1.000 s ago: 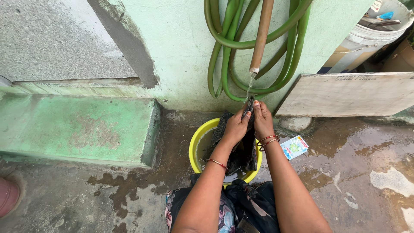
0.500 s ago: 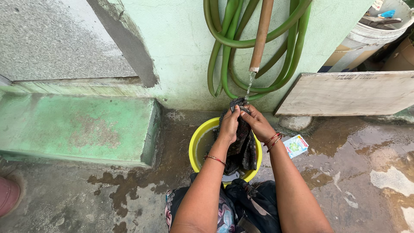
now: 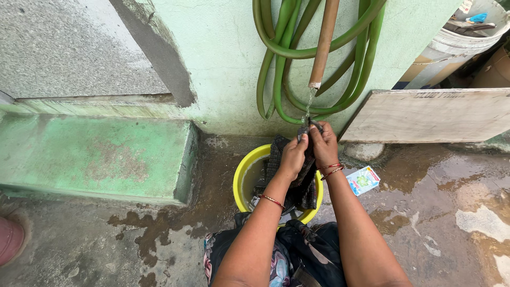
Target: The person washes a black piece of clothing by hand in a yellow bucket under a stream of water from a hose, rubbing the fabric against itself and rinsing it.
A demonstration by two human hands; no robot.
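head view | looks steeply down, wall-facing | close above yellow bucket [image 3: 241, 180]

From my remote seat I see a dark checked cloth [image 3: 297, 180], woven and soaked, hanging limp. The bucket [image 3: 241, 178] below it is glossy yellow plastic. The hose [image 3: 276, 53] coiled on the wall looks like smooth green rubber with a dull sheen, and the spout pipe [image 3: 323, 42] is matt brown. The wall [image 3: 223, 64] is chalky pale-green plaster, scuffed. The floor [image 3: 435, 202] is rough concrete, wet and shiny in patches. The board [image 3: 435, 114] is pale, matt wood. The small sachet [image 3: 363, 180] is glossy printed plastic film.
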